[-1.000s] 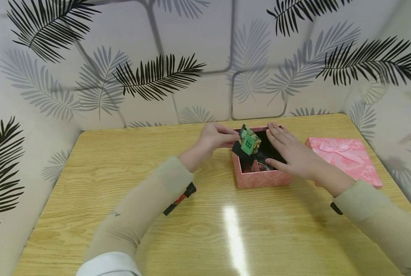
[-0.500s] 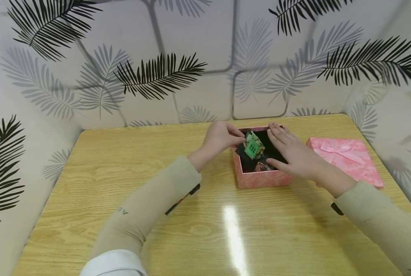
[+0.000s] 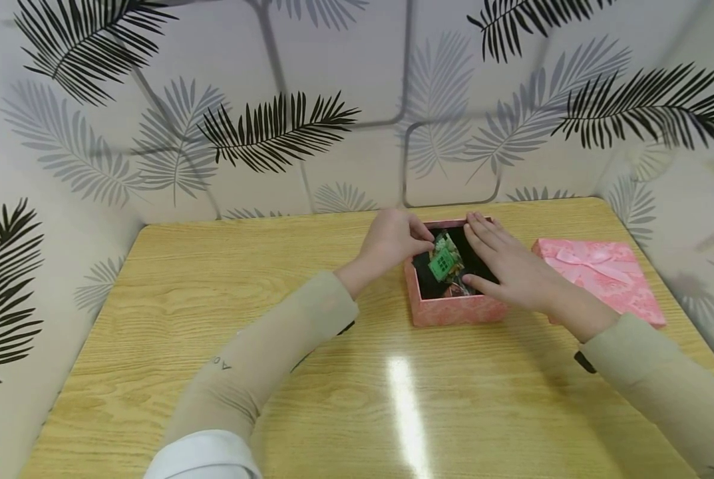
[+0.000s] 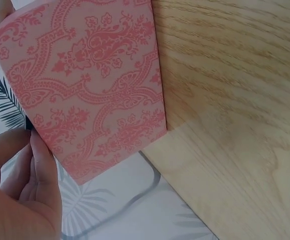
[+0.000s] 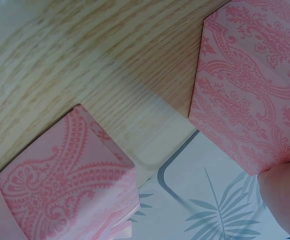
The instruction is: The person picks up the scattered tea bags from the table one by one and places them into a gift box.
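Note:
In the head view my left hand (image 3: pixel 392 237) pinches a small green-and-black printed packet (image 3: pixel 442 263) at its upper left edge. The packet slants inside the pink patterned box (image 3: pixel 457 311), whose interior is black. My left fingertips are at the box's left rim, and in the left wrist view the left hand (image 4: pixel 29 185) pinches something dark just above that rim. Across the right side of the box rests my right hand (image 3: pixel 506 269), fingers straight and thumb spread over the inside. Another reddish printed item (image 3: pixel 457 289) shows low in the box, partly covered.
A pink lid (image 3: pixel 599 276) with a ribbon bow lies right of the box. Under the left sleeve, a dark thing (image 3: pixel 347 327) on the wooden table (image 3: pixel 171 299) is mostly hidden. Leaf-patterned covering (image 3: pixel 345 159) stands behind the table's far edge.
My left hand has moved right, carrying the packet from above the left rim down into the box. The right hand stays where it was. The sleeve now covers more of the dark thing.

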Available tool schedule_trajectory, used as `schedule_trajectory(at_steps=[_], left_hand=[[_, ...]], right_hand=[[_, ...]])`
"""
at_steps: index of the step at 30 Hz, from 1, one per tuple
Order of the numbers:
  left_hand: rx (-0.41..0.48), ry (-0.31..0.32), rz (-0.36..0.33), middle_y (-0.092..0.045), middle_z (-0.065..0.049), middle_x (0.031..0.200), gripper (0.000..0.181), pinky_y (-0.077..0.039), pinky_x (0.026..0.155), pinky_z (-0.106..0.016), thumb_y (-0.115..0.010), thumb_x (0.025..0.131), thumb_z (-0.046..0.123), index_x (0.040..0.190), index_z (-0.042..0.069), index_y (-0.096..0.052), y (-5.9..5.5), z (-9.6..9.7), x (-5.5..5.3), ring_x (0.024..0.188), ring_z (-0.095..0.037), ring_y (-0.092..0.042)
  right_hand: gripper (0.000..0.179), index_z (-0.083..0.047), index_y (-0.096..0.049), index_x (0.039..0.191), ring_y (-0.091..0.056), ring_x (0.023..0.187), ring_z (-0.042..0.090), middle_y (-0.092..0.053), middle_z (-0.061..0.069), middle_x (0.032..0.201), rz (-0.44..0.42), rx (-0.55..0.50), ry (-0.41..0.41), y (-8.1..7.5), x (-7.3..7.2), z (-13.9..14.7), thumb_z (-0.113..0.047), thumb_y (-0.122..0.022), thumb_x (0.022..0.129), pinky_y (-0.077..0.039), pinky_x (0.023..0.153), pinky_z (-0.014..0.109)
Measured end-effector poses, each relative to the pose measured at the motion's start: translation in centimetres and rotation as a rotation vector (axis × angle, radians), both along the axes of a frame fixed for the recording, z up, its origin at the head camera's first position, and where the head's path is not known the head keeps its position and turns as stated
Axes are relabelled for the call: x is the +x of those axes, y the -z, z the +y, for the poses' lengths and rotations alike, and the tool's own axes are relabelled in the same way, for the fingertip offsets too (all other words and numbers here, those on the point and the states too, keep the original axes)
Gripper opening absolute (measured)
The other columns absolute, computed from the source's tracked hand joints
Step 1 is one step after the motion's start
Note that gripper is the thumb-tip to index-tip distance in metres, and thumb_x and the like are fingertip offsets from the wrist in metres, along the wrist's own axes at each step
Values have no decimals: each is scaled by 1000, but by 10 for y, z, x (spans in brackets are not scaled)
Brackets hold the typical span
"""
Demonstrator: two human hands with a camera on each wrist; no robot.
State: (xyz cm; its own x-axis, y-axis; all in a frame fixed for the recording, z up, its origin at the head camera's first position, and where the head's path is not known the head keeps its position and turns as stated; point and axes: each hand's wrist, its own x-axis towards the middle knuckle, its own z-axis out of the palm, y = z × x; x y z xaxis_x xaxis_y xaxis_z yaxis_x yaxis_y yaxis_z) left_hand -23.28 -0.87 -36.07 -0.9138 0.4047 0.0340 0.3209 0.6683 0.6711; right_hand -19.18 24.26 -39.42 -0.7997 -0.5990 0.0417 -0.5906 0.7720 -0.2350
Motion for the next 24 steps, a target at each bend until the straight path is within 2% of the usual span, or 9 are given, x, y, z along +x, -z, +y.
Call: schedule_trajectory(at_steps=[7,17,24], left_hand=[[-40,23,-12,-84,-2,102,11,-60,79,-21,-82,96,19,103,11,-85,0,7,0,94,-14,-78],[-11,53,-26,-83,-5,110,15,-62,86,-25,-79,98,16,109,7,-83,-1,7,1,101,-17,-77],[45,58,-36,-82,-6,114,17,-61,90,-26,-78,99,19,111,8,-84,4,3,-5,104,-18,-77]], right_hand=[[85,11,-23,164,-11,164,46,-12,29,176,14,-11,-7,2,-1,0,-36,-64,106,-7,137,51],[85,11,-22,164,-11,165,46,-12,28,176,16,-8,-3,3,-2,1,-36,-63,106,-7,137,51],[85,12,-25,163,-14,164,47,-16,31,174,42,-26,-15,4,-2,0,-34,-65,104,-9,137,52]])
